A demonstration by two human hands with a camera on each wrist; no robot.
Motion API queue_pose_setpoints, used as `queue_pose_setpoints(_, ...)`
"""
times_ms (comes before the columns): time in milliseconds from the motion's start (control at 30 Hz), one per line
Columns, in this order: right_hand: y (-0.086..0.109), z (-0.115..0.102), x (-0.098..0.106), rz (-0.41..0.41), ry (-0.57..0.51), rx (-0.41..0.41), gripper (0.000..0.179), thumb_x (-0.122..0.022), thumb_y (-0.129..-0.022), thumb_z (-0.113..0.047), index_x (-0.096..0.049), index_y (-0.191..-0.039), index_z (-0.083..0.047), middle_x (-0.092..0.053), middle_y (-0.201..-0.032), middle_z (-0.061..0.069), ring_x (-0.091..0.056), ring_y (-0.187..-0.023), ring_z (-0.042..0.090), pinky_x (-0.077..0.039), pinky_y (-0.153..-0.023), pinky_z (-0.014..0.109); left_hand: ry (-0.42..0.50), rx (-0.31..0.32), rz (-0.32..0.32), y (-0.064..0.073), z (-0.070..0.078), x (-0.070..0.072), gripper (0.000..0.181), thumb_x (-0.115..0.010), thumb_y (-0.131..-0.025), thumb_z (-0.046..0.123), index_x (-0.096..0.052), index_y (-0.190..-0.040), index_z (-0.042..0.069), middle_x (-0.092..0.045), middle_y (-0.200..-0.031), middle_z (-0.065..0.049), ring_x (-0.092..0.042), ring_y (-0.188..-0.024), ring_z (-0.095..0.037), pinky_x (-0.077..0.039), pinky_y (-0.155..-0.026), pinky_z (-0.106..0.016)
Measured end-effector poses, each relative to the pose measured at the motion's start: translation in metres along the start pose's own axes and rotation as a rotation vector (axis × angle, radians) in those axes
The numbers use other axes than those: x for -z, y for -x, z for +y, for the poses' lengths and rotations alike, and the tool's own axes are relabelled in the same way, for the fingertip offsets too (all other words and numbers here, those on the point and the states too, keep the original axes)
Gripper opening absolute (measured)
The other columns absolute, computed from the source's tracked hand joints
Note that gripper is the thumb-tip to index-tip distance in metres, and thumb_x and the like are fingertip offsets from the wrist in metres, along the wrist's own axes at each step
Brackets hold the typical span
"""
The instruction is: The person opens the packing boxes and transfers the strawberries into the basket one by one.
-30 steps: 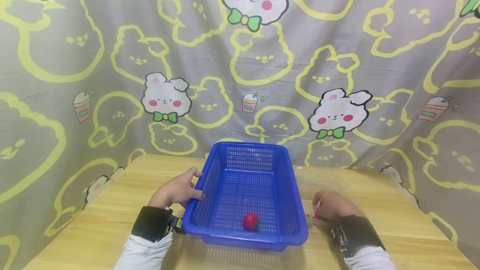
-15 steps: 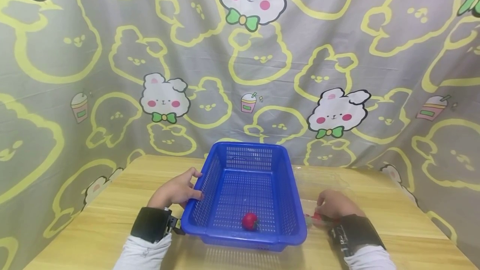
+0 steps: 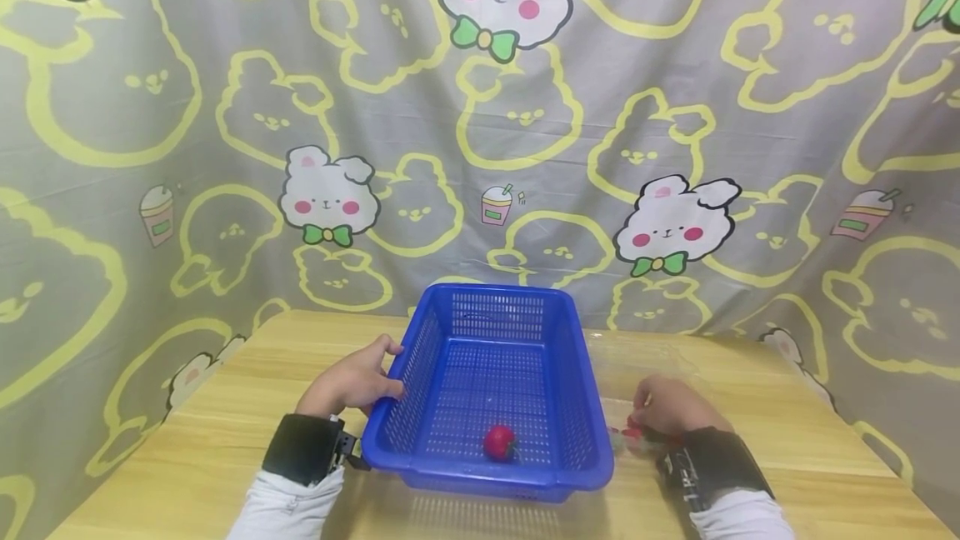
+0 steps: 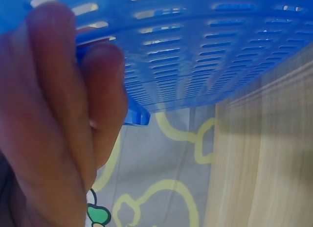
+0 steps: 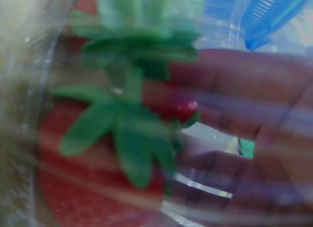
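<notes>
A blue slotted plastic basket [image 3: 491,390] stands mid-table with one red strawberry [image 3: 498,442] near its front end. My left hand [image 3: 358,377] grips the basket's left rim, thumb over the inside; in the left wrist view, curled fingers [image 4: 105,90] press the outer wall. To the right, my right hand [image 3: 671,407] is at a clear plastic box [image 3: 637,352]. Through blurred clear plastic, the right wrist view shows large strawberries [image 5: 98,173] with green leaves. My right fingers [image 5: 230,85] curl behind them, pinching a small red strawberry [image 5: 186,107], partly hidden.
The wooden table [image 3: 217,432] ends at a grey patterned curtain [image 3: 420,123] hanging behind and at both sides. A black camera strap [image 3: 303,448] is on each wrist. The basket's right wall stands between the clear box and the basket's inside.
My right hand has shifted slightly to the right, and more red shows under its fingertips. My left hand and the basket have stayed in place.
</notes>
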State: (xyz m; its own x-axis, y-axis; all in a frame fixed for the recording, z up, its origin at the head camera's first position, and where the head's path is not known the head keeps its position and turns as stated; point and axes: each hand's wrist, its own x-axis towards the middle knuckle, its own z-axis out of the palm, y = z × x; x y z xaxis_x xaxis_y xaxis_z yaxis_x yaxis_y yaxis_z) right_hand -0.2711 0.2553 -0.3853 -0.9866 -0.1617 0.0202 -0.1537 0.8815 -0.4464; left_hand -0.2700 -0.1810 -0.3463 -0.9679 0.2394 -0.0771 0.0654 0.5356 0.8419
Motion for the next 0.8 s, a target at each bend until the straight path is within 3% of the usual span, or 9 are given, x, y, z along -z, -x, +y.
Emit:
queue_pose_setpoints(200, -0.001, -0.002, 0.004, 0.020, -0.050, -0.003, 0.018, -0.076, -0.073, -0.008, -0.058, -0.077, -0.007, -0.059, -0.071, 0.004, -0.055, -0.064, 0.019, -0.045, -0.057, 0.034, -0.011, -0.010, -0.002, 0.000, 0.001, 0.000, 0.047, -0.064, -0.083, -0.004, -0.042, -0.125, 0.000, -0.062, -0.085, -0.017, -0.067, -0.069, -0.029, -0.056, -0.053, -0.043)
queue_pose_setpoints(567, -0.006, 0.000, 0.011, 0.067, -0.013, 0.037, 0.017, -0.074, -0.079, -0.013, -0.059, -0.078, -0.007, -0.057, -0.065, 0.001, -0.052, -0.055, 0.017, -0.042, -0.052, 0.034, 0.004, -0.021, -0.019, -0.002, -0.001, 0.001, 0.046, -0.063, -0.083, -0.004, -0.040, -0.123, -0.001, -0.061, -0.085, -0.018, -0.068, -0.067, -0.029, -0.056, -0.052, -0.043)
queue_pose_setpoints(800, -0.007, -0.001, 0.016, 0.102, -0.006, 0.040, 0.017, -0.074, -0.080, -0.016, -0.061, -0.081, -0.005, -0.057, -0.069, 0.003, -0.052, -0.061, 0.019, -0.043, -0.056, 0.035, -0.004, -0.014, -0.015, -0.003, -0.002, 0.001, 0.046, -0.063, -0.085, -0.003, -0.040, -0.124, 0.001, -0.062, -0.084, -0.017, -0.068, -0.068, -0.029, -0.056, -0.052, -0.044)
